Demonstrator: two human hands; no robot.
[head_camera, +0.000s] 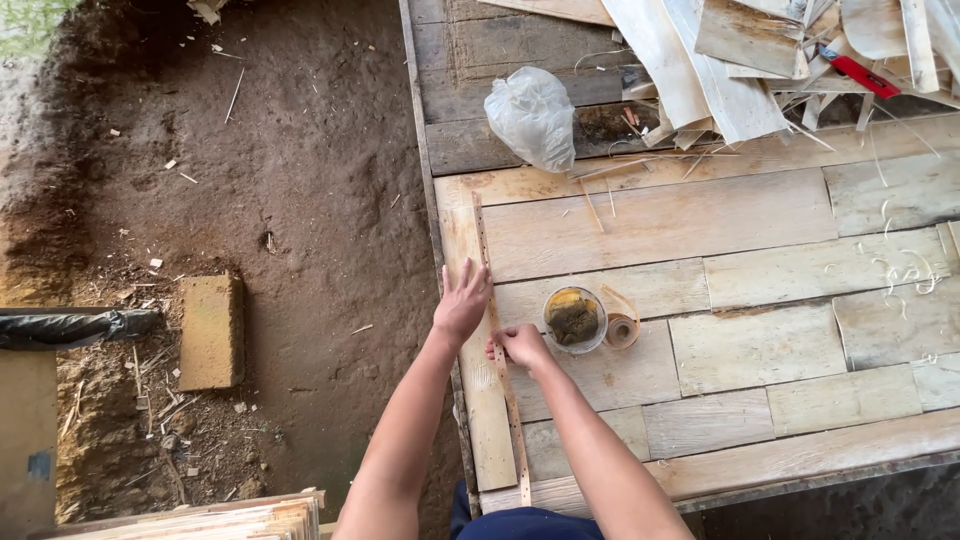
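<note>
Over the plank workbench (700, 230), left hand (462, 300) is pressing flat and open on a board (480, 400) while right hand (522, 345) is pinching the thin strip (512, 420) alongside it.

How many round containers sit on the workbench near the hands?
2: a glass jar of dark paste beside the right hand, and a smaller roll-like cup touching its right side.

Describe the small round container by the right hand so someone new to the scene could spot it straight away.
Start at the plank workbench and follow its left edge to the long pale board under the left hand. Just right of the right hand sits the small round container. Unlike the tape roll touching it, it holds dark yellowish-brown paste.
</note>
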